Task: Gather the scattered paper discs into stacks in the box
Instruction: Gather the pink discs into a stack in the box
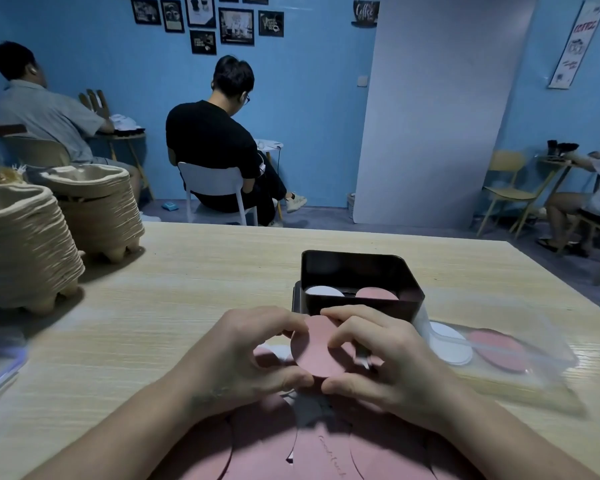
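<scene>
Grip: your left hand (253,351) and right hand (381,358) both pinch one pink disc (317,351) by its rim, fingers curled, above the desk (187,289), just in front of the black box (361,271). A white disc (324,291) and a second pink disc (376,293) lie inside it; loose pink discs (291,445) lie under your wrists

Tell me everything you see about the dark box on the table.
The dark box is squarish, round-cornered, open-topped, maybe plastic. It stands upright on the wooden table atop a dark flat piece showing at its left. Inside lie a white disc at left and a pink disc at right. A clear bag meets its right corner.
</scene>
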A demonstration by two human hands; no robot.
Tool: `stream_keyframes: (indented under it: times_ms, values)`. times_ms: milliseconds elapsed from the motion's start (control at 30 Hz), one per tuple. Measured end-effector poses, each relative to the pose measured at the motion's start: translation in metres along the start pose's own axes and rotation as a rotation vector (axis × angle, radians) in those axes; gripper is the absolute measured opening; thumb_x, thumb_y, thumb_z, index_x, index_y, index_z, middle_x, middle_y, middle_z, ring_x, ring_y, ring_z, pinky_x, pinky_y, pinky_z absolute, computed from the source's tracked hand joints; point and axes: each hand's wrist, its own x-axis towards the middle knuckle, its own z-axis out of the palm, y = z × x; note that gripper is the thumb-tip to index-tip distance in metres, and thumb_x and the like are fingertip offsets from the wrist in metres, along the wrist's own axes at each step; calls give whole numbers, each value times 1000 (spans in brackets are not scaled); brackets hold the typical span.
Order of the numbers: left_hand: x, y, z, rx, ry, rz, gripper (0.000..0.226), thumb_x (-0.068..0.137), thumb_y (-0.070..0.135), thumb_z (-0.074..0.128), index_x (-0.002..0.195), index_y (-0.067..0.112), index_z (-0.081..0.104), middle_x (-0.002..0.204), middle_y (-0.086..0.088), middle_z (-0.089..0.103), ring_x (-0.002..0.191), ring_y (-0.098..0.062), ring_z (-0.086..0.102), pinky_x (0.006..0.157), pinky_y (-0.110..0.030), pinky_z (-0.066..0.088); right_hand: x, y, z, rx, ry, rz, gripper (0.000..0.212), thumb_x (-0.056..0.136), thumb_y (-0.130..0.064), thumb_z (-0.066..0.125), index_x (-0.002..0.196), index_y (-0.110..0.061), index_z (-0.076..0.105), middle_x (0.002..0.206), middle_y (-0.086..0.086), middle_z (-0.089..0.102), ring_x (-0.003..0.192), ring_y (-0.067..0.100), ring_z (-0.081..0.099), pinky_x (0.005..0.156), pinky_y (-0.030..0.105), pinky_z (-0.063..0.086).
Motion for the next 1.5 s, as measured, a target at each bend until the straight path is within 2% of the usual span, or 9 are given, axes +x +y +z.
stream_keyframes:
  times_ms: [133, 267, 433, 800, 900, 1000, 1133, 1300, 1500]
  values:
    - [2, -1, 3, 24, 16, 50, 39, 75, 32, 95, 98, 11, 72, 107, 7, 70, 97, -10, 67, 82, -24, 53, 1, -1, -1, 4, 17, -35, 40, 82, -53, 80, 95, -19, 64, 138, 0, 62, 130, -3, 54, 92, 11, 43]
    - [1, -3, 5, 38, 7, 64, 39, 76, 37, 94, 98, 12, 74, 108, 3, 70, 99, -14, 69, 79, -35, 57, 0, -1, -1, -27, -38, -46, 36, 84, -50, 81, 102, -22, 65, 142, -3, 59, 137, 3, 51, 101, 20, 47]
    - [0, -3, 7, 84, -18, 67, 38, 78, 41, 90, 100, 13, 75, 112, 6, 72, 102, -10, 70, 78, -35, 57, 2, -1, -2, -79, -109, -43, 33, 85, -48, 81, 101, -25, 64, 142, -11, 57, 134, 1, 52, 101, 23, 47]
    - [-1, 1, 0, 73, -148, -11, 28, 84, 41, 85, 100, 21, 73, 115, 10, 67, 105, -6, 66, 81, -36, 56, 4, -1, -2, -73, -128, -54, 31, 85, -53, 80, 91, -26, 65, 127, -15, 58, 102, 4, 62, 78, 23, 53]
    - [-2, 1, -6, 99, -179, -40, 32, 85, 45, 82, 109, 28, 68, 111, 13, 65, 104, -8, 65, 83, -39, 55, 2, 2, -1, -72, -116, -41, 33, 84, -55, 79, 92, -26, 65, 131, -14, 59, 113, 3, 61, 86, 25, 52]
    - [-7, -3, -20, 188, -158, -103, 39, 86, 51, 76, 119, 34, 64, 112, 22, 64, 108, 0, 61, 88, -36, 53, 2, 4, 1, -55, -98, -18, 33, 84, -53, 80, 94, -26, 65, 134, -15, 58, 124, 1, 58, 93, 24, 51]
    - [-17, -7, -34, 297, -178, -205, 36, 83, 53, 70, 115, 35, 67, 111, 22, 63, 109, 1, 56, 90, -35, 51, 2, 4, 5, -44, -106, -19, 30, 83, -49, 80, 99, -30, 63, 136, -11, 58, 134, -1, 51, 98, 20, 47]
    - [-31, -11, -35, 341, -295, -278, 49, 79, 59, 67, 123, 37, 61, 115, 23, 60, 112, 2, 51, 97, -31, 47, 4, 4, 8, -41, -147, -8, 29, 84, -48, 79, 103, -32, 63, 139, -10, 56, 135, -1, 49, 101, 19, 44]
    - [-36, -16, -49, 216, -296, -384, 51, 76, 55, 65, 125, 40, 62, 120, 26, 59, 121, 3, 52, 104, -30, 44, -2, 4, 3, -30, -146, 6, 29, 84, -47, 81, 102, -31, 65, 137, -10, 57, 134, -1, 51, 97, 16, 42]
